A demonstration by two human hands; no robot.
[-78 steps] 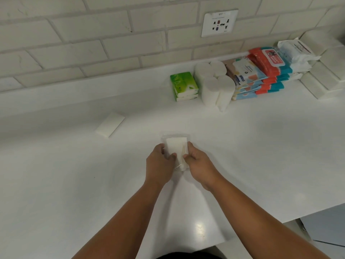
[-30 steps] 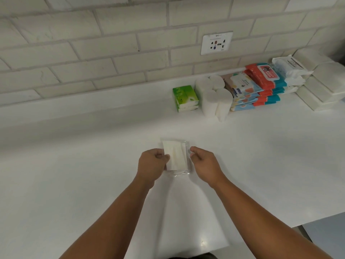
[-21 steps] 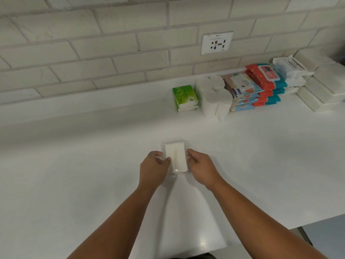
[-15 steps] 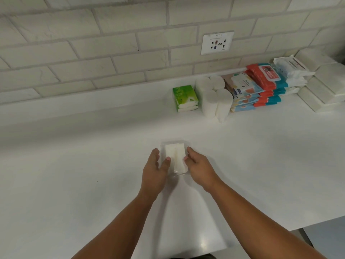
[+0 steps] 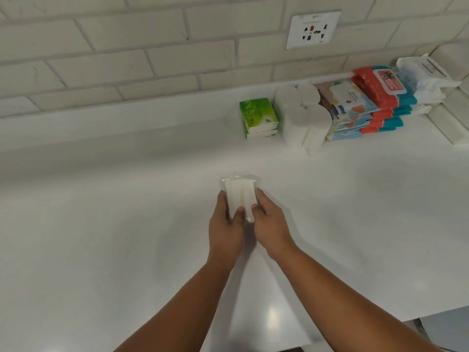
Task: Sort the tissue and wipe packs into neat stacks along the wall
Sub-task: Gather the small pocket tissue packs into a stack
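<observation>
A small white tissue pack (image 5: 239,195) in clear wrap sits in the middle of the white counter (image 5: 101,224). My left hand (image 5: 227,227) grips its left side with the thumb on top. Its right side is held by my right hand (image 5: 270,224). Along the wall at the right stand a green tissue stack (image 5: 258,117), white paper rolls (image 5: 302,118), a stack of colourful wipe packs (image 5: 355,107) and red-and-teal wipe packs (image 5: 385,97). A white wipe pack (image 5: 421,74) lies on top at the far right.
White brick wall with a power socket (image 5: 313,29) behind the stacks. Plain white tissue packs (image 5: 454,120) are piled at the far right edge. The counter's front edge (image 5: 380,323) runs at lower right.
Both hands slid further along the white pack and closed tighter on it. The pack stays at about the same spot on the counter. My view shifted slightly left.
</observation>
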